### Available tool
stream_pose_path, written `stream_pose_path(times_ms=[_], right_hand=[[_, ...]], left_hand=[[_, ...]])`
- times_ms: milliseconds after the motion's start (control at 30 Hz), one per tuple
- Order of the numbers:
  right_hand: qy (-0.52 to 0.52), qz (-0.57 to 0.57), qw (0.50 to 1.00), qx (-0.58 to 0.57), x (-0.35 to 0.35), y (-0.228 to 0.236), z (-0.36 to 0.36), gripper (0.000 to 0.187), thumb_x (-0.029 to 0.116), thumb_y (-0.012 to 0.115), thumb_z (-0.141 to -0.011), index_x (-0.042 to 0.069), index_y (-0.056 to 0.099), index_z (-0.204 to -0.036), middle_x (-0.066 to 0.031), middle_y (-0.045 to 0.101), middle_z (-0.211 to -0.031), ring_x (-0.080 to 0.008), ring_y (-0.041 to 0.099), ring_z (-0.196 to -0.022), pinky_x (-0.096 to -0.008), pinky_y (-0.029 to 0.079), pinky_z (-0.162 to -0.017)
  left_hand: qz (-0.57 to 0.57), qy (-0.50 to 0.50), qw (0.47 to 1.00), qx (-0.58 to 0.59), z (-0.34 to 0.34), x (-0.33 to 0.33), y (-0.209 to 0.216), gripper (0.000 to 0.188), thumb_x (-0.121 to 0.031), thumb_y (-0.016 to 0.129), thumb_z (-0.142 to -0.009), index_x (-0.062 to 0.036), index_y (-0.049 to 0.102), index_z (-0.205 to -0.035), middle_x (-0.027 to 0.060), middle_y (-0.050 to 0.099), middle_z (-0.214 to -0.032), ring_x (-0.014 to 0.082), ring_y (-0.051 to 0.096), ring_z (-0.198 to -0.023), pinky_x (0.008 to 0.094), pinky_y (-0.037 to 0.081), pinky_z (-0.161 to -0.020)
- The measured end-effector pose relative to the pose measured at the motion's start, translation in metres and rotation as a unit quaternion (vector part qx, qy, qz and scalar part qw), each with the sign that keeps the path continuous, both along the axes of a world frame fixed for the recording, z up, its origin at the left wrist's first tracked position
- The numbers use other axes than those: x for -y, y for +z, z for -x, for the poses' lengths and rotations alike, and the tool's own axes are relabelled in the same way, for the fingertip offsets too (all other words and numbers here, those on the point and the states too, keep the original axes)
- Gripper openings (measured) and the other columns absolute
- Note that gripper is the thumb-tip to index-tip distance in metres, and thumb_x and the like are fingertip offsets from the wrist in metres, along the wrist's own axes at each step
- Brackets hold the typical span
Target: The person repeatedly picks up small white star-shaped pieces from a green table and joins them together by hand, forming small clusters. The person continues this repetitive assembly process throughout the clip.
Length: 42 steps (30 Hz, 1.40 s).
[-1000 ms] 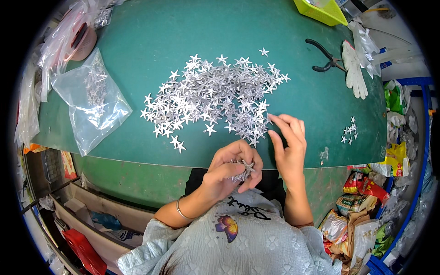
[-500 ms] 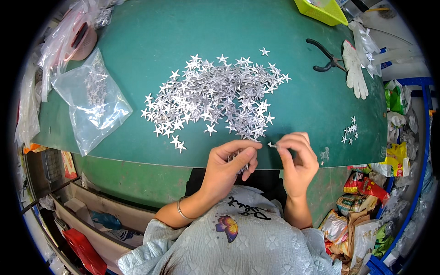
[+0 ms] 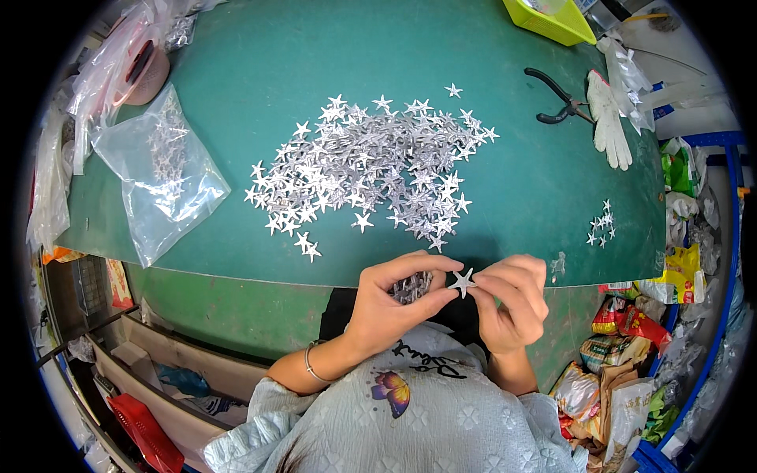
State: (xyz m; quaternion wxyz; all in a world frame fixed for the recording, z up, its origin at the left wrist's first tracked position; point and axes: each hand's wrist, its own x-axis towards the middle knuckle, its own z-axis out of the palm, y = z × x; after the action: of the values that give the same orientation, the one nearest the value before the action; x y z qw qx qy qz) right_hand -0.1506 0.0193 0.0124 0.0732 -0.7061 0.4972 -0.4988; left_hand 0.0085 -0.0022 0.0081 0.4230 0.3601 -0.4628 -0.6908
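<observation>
Just in front of the table's near edge, my left hand [image 3: 388, 303] is curled around a bunch of small silver star pieces [image 3: 412, 288]. Between my two hands a single silver starfish-shaped piece [image 3: 462, 282] is held, its flat face showing. My right hand [image 3: 514, 303] pinches that piece at its right side, while the left thumb and fingertips meet its left side. A large heap of the same silver stars [image 3: 371, 162] is spread on the green table [image 3: 315, 47] beyond my hands. At the table's right lies a small group of stars [image 3: 603, 225].
On the left lies a clear plastic bag [image 3: 169, 205] with stars inside, near a pink basket [image 3: 148, 79]. Black-handled pliers [image 3: 556, 98] and a white glove [image 3: 609, 122] lie at the right. A yellow-green basket [image 3: 552, 22] stands far right. An open drawer [image 3: 189, 359] is below left.
The single star has come nearer to me, to between both hands, and now turns its face up. My right hand has moved toward me; my left fingers have spread wider around the bunch.
</observation>
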Motion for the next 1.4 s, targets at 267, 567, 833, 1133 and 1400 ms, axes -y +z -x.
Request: stream_pose_path(times_ms=[267, 567, 833, 1133, 1400], right_hand=[[0.073, -0.105, 0.985, 0.112, 0.000, 0.000, 0.003, 0.017, -0.003, 0.072, -0.059, 0.000, 0.064, -0.074, -0.0081, 0.063, -0.075, -0.0229, 0.056, -0.071, -0.0315, 0.042, -0.066], [-0.028, -0.224, 0.971, 0.077, 0.028, -0.017, 0.010, 0.019, -0.002, 0.068, -0.069, 0.001, 0.063, -0.087, -0.0088, 0.062, -0.085, -0.0239, 0.055, -0.081, -0.0319, 0.044, -0.072], [-0.107, -0.122, 0.972, -0.168, 0.047, -0.038, 0.012, 0.016, 0.006, 0.068, -0.072, 0.003, 0.062, -0.087, -0.0061, 0.057, -0.083, -0.0245, 0.051, -0.080, -0.0339, 0.035, -0.070], [-0.029, -0.222, 0.945, 0.239, 0.021, -0.033, 0.013, 0.005, -0.005, 0.059, -0.080, -0.002, 0.060, -0.084, -0.0079, 0.060, -0.082, -0.0160, 0.051, -0.074, -0.0254, 0.039, -0.070], [0.066, -0.299, 0.855, 0.418, 0.000, -0.012, 0.003, 0.003, -0.005, 0.056, -0.083, -0.004, 0.058, -0.083, -0.0086, 0.058, -0.082, -0.0133, 0.051, -0.077, -0.0251, 0.040, -0.071]], left_hand=[[0.034, 0.018, 0.999, -0.003, 0.000, -0.002, -0.008, 0.012, 0.003, 0.065, -0.075, 0.0025, 0.061, -0.086, 0.0043, 0.054, -0.072, 0.0093, 0.049, -0.066, 0.0218, 0.038, -0.060], [-0.185, 0.001, 0.957, -0.224, 0.001, -0.001, -0.016, 0.020, -0.017, 0.057, -0.086, -0.0017, 0.049, -0.075, 0.0113, 0.054, -0.075, 0.0115, 0.047, -0.054, 0.0210, 0.034, -0.042], [-0.211, -0.070, 0.918, -0.328, -0.003, 0.004, -0.019, 0.009, -0.009, 0.053, -0.086, -0.0011, 0.049, -0.088, 0.0146, 0.058, -0.086, 0.0175, 0.058, -0.072, 0.0233, 0.047, -0.051], [-0.243, 0.020, 0.941, -0.236, 0.002, 0.001, -0.018, 0.016, -0.006, 0.051, -0.087, 0.0025, 0.057, -0.099, 0.0111, 0.059, -0.088, 0.0162, 0.058, -0.073, 0.0231, 0.047, -0.053], [-0.227, 0.012, 0.960, -0.160, 0.003, -0.002, -0.014, 0.014, -0.008, 0.057, -0.087, 0.0030, 0.058, -0.095, 0.0069, 0.054, -0.081, 0.0108, 0.050, -0.062, 0.0209, 0.038, -0.046]])
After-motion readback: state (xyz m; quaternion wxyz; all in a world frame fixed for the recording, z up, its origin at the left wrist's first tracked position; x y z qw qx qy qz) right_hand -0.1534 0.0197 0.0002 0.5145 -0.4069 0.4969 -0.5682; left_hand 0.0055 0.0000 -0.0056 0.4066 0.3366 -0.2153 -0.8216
